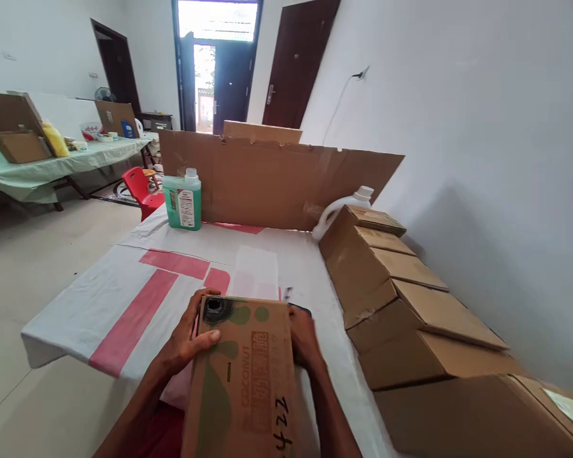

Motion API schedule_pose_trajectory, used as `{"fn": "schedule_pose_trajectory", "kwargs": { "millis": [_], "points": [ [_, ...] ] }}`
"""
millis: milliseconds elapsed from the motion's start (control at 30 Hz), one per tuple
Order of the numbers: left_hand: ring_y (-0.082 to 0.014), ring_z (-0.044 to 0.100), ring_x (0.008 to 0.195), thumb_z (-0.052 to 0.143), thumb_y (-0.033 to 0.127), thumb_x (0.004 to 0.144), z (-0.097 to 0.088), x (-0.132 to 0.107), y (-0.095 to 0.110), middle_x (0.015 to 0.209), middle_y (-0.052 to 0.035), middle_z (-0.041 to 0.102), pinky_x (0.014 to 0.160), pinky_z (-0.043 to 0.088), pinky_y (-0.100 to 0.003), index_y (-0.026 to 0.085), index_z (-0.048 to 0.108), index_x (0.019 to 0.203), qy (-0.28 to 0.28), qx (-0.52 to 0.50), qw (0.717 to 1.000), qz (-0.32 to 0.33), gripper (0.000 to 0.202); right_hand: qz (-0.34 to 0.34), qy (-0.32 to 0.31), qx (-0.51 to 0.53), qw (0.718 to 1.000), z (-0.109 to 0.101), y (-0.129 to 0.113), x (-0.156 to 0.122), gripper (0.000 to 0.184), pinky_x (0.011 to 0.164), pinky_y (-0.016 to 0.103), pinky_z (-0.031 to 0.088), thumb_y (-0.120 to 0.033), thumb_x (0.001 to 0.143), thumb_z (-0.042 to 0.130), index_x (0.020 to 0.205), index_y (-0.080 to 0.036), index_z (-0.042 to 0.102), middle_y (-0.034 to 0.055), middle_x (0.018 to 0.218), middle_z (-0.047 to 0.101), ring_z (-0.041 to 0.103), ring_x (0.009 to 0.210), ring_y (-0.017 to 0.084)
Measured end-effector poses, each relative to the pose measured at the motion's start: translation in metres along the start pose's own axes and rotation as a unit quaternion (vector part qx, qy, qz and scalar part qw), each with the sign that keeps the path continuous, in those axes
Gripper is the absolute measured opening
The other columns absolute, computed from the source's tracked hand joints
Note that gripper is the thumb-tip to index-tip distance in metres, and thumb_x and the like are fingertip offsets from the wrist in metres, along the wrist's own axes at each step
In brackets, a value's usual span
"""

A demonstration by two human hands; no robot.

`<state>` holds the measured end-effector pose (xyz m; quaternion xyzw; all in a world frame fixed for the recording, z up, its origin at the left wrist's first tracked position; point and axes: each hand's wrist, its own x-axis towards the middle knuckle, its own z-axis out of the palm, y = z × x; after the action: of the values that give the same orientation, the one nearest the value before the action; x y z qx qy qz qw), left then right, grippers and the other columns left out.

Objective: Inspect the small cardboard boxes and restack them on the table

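Note:
A brown cardboard box [248, 381] with green patches, printed lettering and black handwritten figures stands close in front of me at the table's near side. My left hand [186, 346] grips its left side, thumb lying on the front face near a dark-ringed hole [216, 308] in the upper corner. Beside the box's upper right edge, my right hand [303, 334] is bent inward with its fingers curled. A dark, slim object [300, 310] shows at those fingers, and a small blurred black-and-white piece sticks up nearby; I cannot make out what they are. The box hides part of both hands.
A white and pink sheet covers the table [138, 312]. A green liquid bottle [184, 202] and a white jug [346, 210] stand before an upright cardboard panel [267, 178]. Several cardboard boxes [424, 324] line the right side. A red chair [141, 191] is beyond the table's left edge.

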<state>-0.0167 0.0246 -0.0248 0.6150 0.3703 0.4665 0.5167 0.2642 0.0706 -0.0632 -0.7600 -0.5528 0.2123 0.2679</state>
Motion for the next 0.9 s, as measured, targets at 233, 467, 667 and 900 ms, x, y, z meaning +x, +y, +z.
{"fn": "schedule_pose_trajectory", "kwargs": {
  "millis": [233,467,667,900],
  "points": [
    [-0.0324,0.059,0.113,0.070,0.056,0.079,0.006,-0.004,0.013,0.123,-0.0103,0.059,0.095,0.048,-0.042,0.025,0.045,0.139,-0.002,0.035,0.999,0.011,0.071,-0.059,0.222,0.581,0.781,-0.083,-0.046,-0.044,0.021,0.044,0.021,0.043,-0.035,0.078,0.073,0.084,-0.025,0.055,-0.0074,0.064,0.064,0.058,0.048,0.013],
    [-0.0333,0.058,0.115,0.072,0.055,0.079,0.009,-0.006,0.019,0.128,-0.0122,0.057,0.098,0.048,-0.045,0.024,0.045,0.140,-0.009,0.064,0.997,0.041,0.073,-0.215,0.002,0.497,0.841,-0.034,-0.095,-0.113,0.016,0.072,0.030,0.061,-0.035,0.095,0.067,0.095,-0.024,0.078,0.0048,0.093,0.076,0.074,0.075,0.018],
    [-0.0329,0.059,0.115,0.073,0.052,0.079,0.009,-0.009,0.023,0.129,-0.0113,0.058,0.099,0.048,-0.045,0.024,0.046,0.140,-0.010,0.065,0.997,0.030,0.072,-0.250,-0.002,0.476,0.843,-0.027,-0.099,-0.113,0.013,0.075,0.029,0.063,-0.030,0.098,0.064,0.095,-0.026,0.076,0.0035,0.097,0.076,0.074,0.081,0.018],
    [-0.0335,0.059,0.115,0.073,0.055,0.077,0.010,-0.009,0.018,0.127,-0.0108,0.060,0.100,0.047,-0.045,0.025,0.047,0.141,0.002,0.084,0.996,0.033,0.075,-0.258,-0.012,0.446,0.857,-0.028,-0.102,-0.119,0.013,0.072,0.026,0.063,-0.028,0.097,0.064,0.091,-0.025,0.074,0.0035,0.094,0.073,0.072,0.079,0.016]
  ]
}}
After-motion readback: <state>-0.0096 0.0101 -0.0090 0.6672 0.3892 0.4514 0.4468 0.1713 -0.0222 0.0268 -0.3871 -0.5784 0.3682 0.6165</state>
